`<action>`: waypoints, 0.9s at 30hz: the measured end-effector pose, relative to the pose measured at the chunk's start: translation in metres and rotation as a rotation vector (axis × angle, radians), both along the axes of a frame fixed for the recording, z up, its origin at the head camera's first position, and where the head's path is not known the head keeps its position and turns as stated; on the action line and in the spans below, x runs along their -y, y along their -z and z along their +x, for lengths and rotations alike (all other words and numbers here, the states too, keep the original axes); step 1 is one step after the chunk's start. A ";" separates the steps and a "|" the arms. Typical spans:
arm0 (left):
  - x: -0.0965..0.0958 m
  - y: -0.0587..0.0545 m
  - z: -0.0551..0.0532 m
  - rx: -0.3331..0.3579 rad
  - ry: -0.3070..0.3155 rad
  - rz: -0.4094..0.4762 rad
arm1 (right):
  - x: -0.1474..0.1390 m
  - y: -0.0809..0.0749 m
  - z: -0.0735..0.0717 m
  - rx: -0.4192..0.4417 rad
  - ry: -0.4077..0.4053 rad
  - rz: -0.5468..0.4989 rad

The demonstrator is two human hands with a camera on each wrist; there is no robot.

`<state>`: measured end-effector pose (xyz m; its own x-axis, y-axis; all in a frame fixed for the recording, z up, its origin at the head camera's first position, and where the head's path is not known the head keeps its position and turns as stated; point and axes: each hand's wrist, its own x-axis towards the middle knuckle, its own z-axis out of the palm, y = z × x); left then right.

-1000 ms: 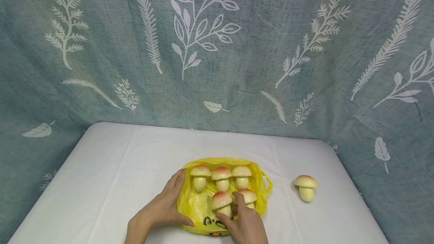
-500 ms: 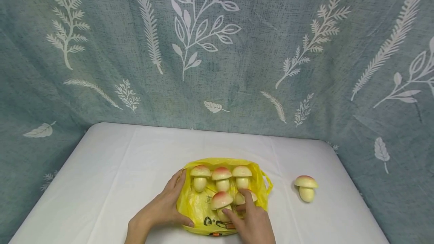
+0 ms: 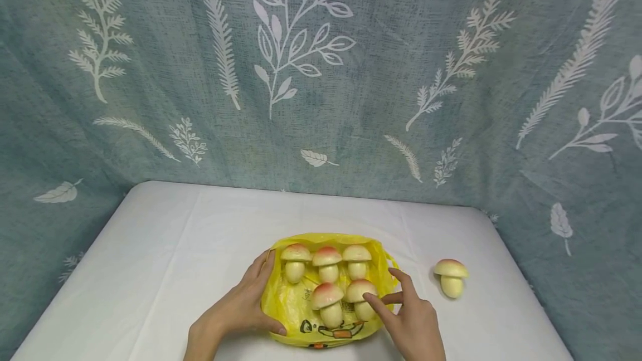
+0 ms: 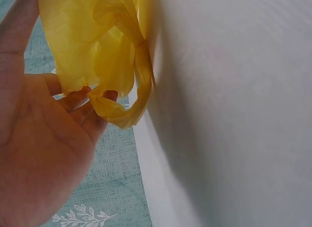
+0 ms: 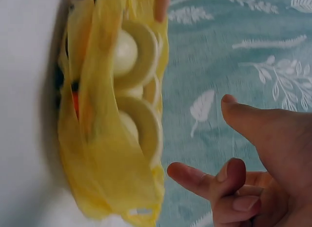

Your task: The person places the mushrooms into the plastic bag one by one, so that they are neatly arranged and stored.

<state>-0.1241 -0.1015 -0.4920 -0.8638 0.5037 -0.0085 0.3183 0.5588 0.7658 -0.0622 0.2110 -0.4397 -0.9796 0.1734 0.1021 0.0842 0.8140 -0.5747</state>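
Observation:
A yellow plastic bag point(image 3: 296, 305) lies with its mouth open, several mushroom-shaped pieces with pink-tinted caps inside. My left hand point(image 3: 243, 305) holds the bag's left side, thumb at the near edge and fingers along the far edge. In the left wrist view its fingertips sit behind the bag's loose handle point(image 4: 139, 90). My right hand point(image 3: 411, 316) is over the bag's right edge, thumb tip near the front-right mushroom point(image 3: 362, 294) and index finger extended. Between its thumb and fingers there is nothing in the right wrist view. Another mushroom point(image 3: 329, 305) lies left of that one.
A single mushroom point(image 3: 451, 277) lies on the white-covered table point(image 3: 165, 272), right of the bag. Behind the table hangs a green-blue curtain point(image 3: 321, 144) with white leaf prints.
My right hand has drawn back to the right from the front-right mushroom, which now shows fully beside the other front one. My left hand has stayed in place on the bag.

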 end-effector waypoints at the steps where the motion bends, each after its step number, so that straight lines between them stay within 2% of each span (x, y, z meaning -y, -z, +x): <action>1: 0.000 0.000 0.000 0.002 -0.001 0.001 | -0.004 -0.001 -0.001 0.000 0.014 0.007; 12: 0.000 -0.001 0.000 -0.002 -0.003 0.012 | -0.046 -0.011 -0.001 -0.045 0.124 0.052; 19: 0.000 -0.003 0.001 -0.006 -0.008 0.009 | -0.080 -0.005 -0.002 -0.111 0.171 0.112; 27: -0.001 -0.003 0.001 -0.010 -0.003 0.019 | -0.123 0.009 -0.008 -0.011 0.219 0.171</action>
<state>-0.1230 -0.1008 -0.4886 -0.8652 0.5013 0.0098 0.3245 0.5449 0.7732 -0.0707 0.3337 -0.4488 -0.9192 0.3605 0.1585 0.2637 0.8624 -0.4321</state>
